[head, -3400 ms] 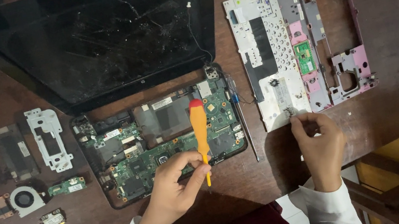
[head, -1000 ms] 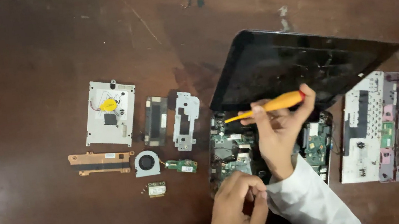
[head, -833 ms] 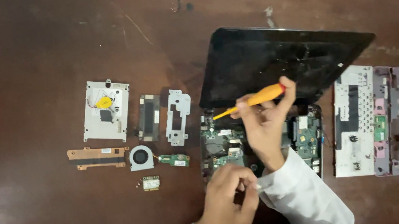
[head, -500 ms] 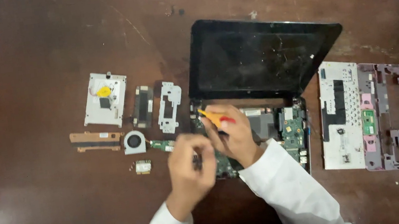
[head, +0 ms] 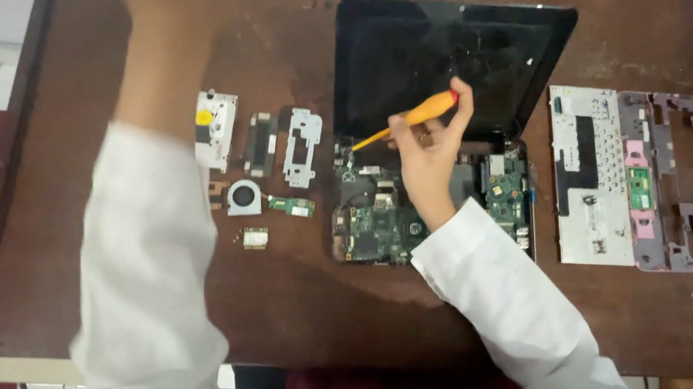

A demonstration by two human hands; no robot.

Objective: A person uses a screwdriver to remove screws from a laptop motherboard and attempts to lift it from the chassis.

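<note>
The orange screwdriver (head: 409, 117) sits pinched in the right hand (head: 430, 161), tip slanting down-left over the bared laptop board (head: 377, 222); it looks light and rigid, best held by its thick handle. The left hand (head: 155, 59) (blurred, fingers out of view) stretches far up-left, above the removed parts (head: 266, 156), so its grip cannot be judged. Half a second earlier both hands were together on the board; now the left is raised away.
</note>
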